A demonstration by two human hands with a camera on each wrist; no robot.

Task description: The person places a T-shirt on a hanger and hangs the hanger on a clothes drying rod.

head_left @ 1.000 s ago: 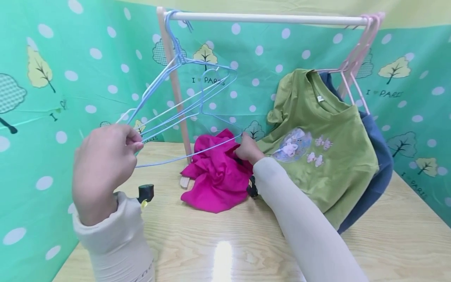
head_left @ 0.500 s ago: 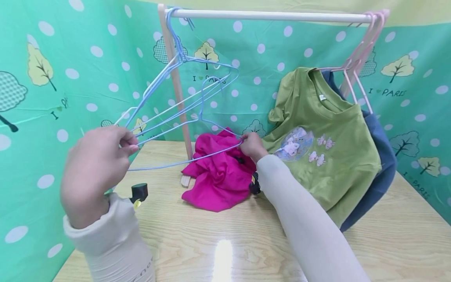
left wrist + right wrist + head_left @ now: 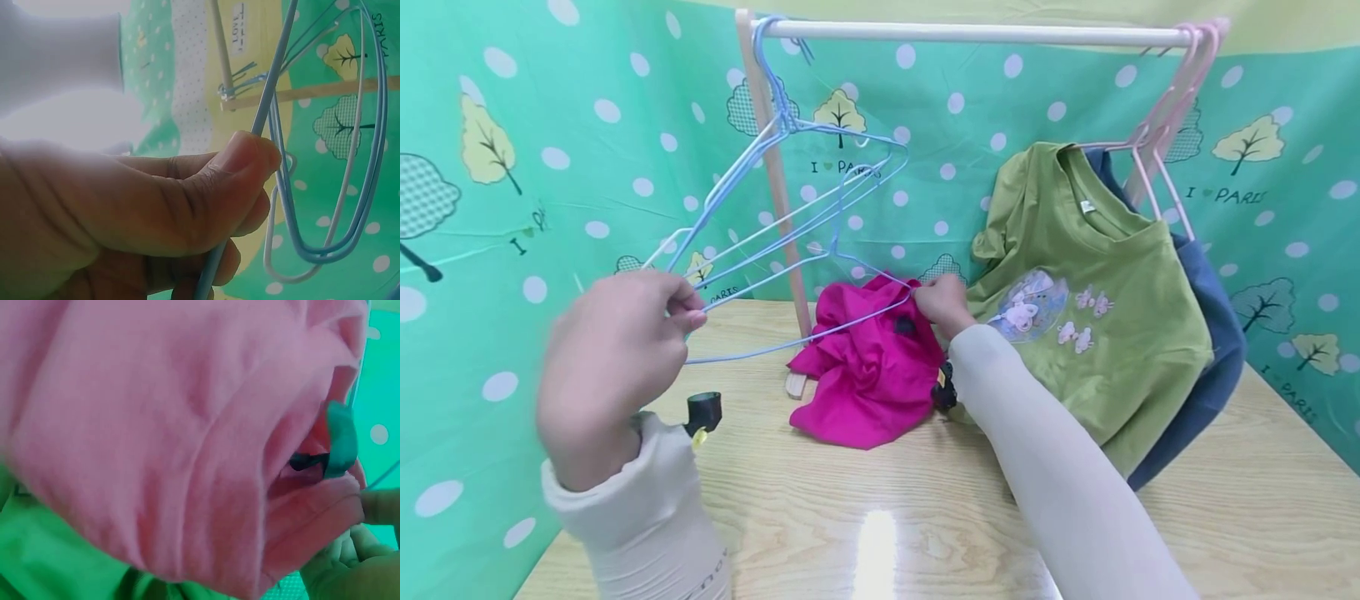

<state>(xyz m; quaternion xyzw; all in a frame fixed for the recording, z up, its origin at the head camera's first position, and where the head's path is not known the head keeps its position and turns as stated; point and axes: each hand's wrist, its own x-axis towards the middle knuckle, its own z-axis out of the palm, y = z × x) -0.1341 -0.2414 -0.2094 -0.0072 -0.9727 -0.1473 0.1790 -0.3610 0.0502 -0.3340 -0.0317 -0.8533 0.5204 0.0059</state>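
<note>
In the head view my left hand (image 3: 617, 350) pinches one end of a thin blue clothes hanger (image 3: 782, 342) between thumb and curled fingers; the left wrist view shows the hanger's wire (image 3: 275, 81) crossing under my thumb. The fingers of my right hand (image 3: 943, 300) pinch the hanger's other end, so it spans between both hands with its hook up. Beneath and behind it a crumpled magenta garment (image 3: 857, 375) lies on the table. Close up in the right wrist view, the garment's edge (image 3: 312, 525) reaches my right fingertips, and a dark tag (image 3: 340, 440) shows inside its opening.
A rack with a white rail (image 3: 970, 33) stands on the wooden table (image 3: 805, 517). Several blue and white hangers (image 3: 775, 133) hang at its left. A green T-shirt (image 3: 1097, 333) and a blue garment (image 3: 1213, 333) hang from pink hangers (image 3: 1165, 142) at the right.
The hanger stays between both hands, its hook shifting slightly. My left hand moved left, then back a little right; my right hand moved slightly right. A dark tag has come into view in the magenta garment.
</note>
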